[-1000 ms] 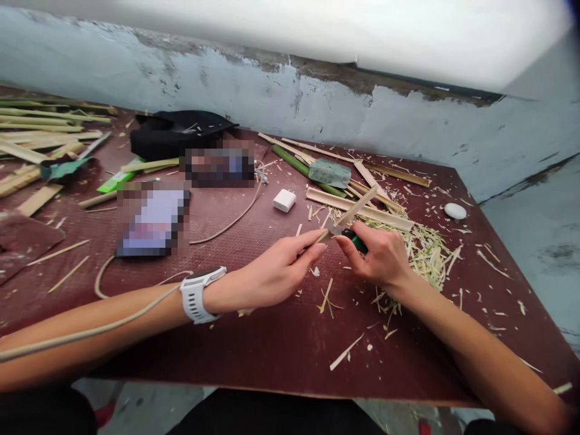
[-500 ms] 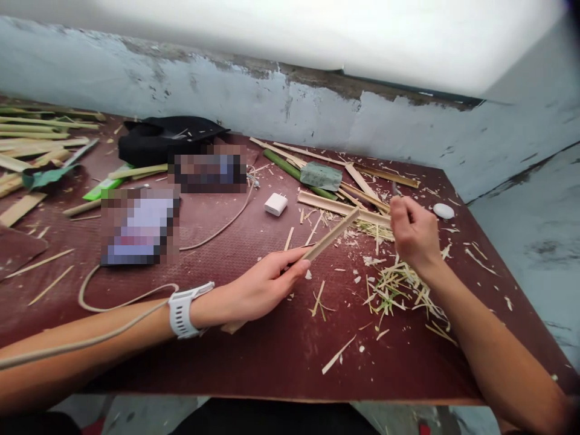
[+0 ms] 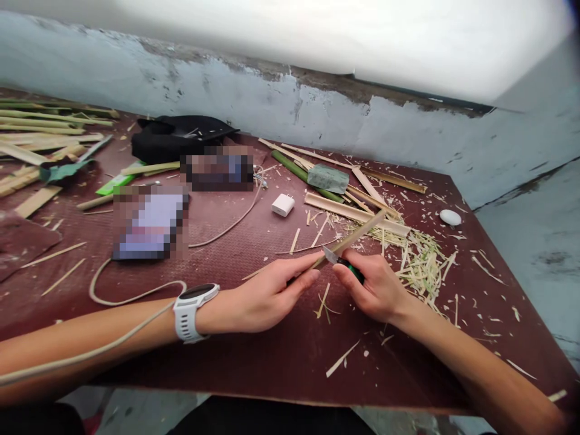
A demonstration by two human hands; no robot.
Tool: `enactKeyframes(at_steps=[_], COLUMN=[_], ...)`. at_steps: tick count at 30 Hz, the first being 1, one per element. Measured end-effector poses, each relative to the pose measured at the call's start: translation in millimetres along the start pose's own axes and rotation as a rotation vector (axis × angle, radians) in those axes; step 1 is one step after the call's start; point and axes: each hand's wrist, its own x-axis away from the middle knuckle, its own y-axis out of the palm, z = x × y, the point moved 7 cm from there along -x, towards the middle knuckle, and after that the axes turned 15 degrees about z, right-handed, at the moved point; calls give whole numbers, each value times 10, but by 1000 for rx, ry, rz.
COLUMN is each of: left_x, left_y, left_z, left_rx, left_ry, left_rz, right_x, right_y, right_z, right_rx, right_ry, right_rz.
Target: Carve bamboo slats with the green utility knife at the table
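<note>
Left hand (image 3: pixel 265 297) is pinching a pale strip (image 3: pixel 362 232) by its near end, fingers closed firmly on it. Strip is slanting up and away to the right, over the dark red surface (image 3: pixel 272 368); cannot tell whether its far tip is touching the split pieces (image 3: pixel 356 211) behind. Right hand (image 3: pixel 377 287) is gripping a green-and-black-handled knife (image 3: pixel 354 273), fingers wrapped tight; the blade (image 3: pixel 330 255) is crossing the strip just beyond the left fingertips. Shavings (image 3: pixel 423 263) are lying heaped beyond the right hand. White charger (image 3: pixel 283 205) is sitting farther back, near a grey-green sheet (image 3: pixel 328 179).
</note>
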Motion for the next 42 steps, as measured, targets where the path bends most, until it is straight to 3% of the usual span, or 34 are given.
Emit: enactKeyframes(at_steps=[3, 10, 13, 16, 18, 19, 21, 25, 29, 34, 39, 42], left_x=[17, -93, -95, -20, 32, 50, 64, 62, 55, 30, 43, 51], left_y=[8, -6, -10, -5, 23, 46, 96, 178, 179, 125, 79, 73], left_z=[-3, -86, -77, -55, -48, -59, -113, -252, -285, -279, -260, -254], left_rx=[-40, -70, -26, -39, -44, -25, 70, 298, 345, 426, 433, 416], left_ry=[36, -125, -181, -188, -175, -185, -252, -418, -383, -334, -323, -303], left_rz=[27, 56, 20, -19, -50, -67, -91, -109, -93, -12, 23, 36], right_x=[-13, -108, -220, -334, -317, -294, -256, -219, -196, -124, -39, -13], right_y=[-27, -30, -121, -536, -958, -1118, -1246, -1008, -664, -400, -201, -151], right_z=[24, 71, 259, 730, 1028, 1106, 1151, 890, 638, 436, 323, 319], right_rx=[112, 422, 410, 346, 403, 422, 385, 297, 205, 55, -48, -127], right_ry=[-30, -148, -77, 176, 344, 375, 395, 315, 215, 111, 125, 211], right_rz=[43, 207, 213, 335, 560, 643, 674, 515, 313, 135, 28, 24])
